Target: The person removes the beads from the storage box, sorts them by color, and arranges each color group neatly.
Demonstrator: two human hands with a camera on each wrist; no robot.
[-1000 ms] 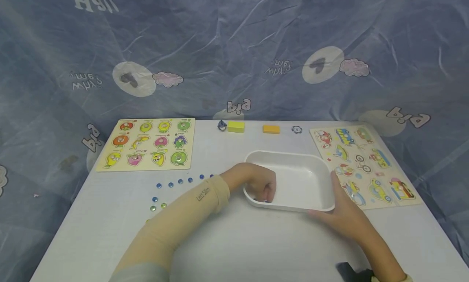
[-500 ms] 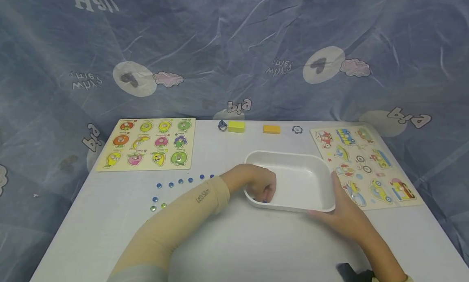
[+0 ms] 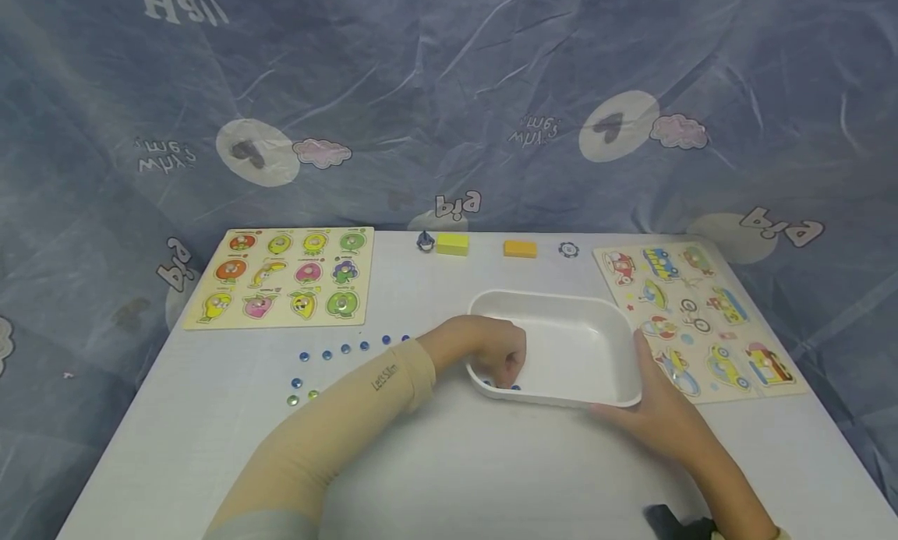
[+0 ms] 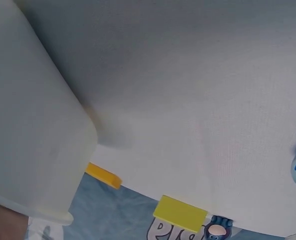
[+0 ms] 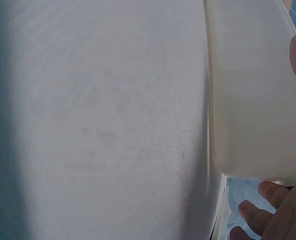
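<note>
A white tray (image 3: 575,353) stands mid-table, tilted towards me. My left hand (image 3: 500,353) reaches into its left end with curled fingers, fingertips down near the front wall. Beside them lies a blue marble (image 3: 515,387); another bit of blue shows to their left. Whether the fingertips pinch one is hidden. My right hand (image 3: 655,404) grips the tray's right end, thumb along the front wall. The right wrist view shows the tray's outer wall (image 5: 257,95) and that hand's fingers (image 5: 257,217). Left of the tray, blue marbles (image 3: 345,348) form a row, with green ones (image 3: 292,400) below its left end.
A fruit puzzle board (image 3: 281,279) lies at the back left, a vehicle puzzle board (image 3: 694,314) at the right, close to the tray. Along the back edge stand a small dark figure (image 3: 425,241), a yellow block (image 3: 452,245), an orange block (image 3: 520,249) and a gear-shaped piece (image 3: 569,249).
My left fingers have shifted slightly left inside the tray, and a blue marble now shows on their right. My right hand and the tray stay put.
</note>
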